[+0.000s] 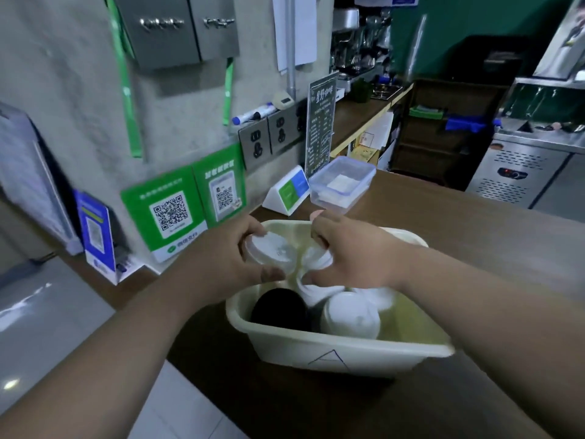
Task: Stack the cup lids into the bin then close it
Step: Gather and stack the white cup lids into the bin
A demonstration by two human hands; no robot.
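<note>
On a brown counter (474, 236), a pale open bin (332, 346) holding white lids (349, 315) and a black stack (278, 307) — above it, left hand (221, 261) gripping a white lid stack (269, 250), right hand (357, 251) apparently pinching another lid (316, 259).

Cream bin (332, 350) with a pen-drawn triangle, white cup lids (349, 313), one black lid (278, 308), brown tabletop (474, 223), green QR signs (167, 213)

Grey concrete wall (79, 90) on the left, steel sockets (269, 134) set in it. Brown wooden counter (474, 223) runs ahead. Dim back there, possibly coffee gear (361, 42).
</note>
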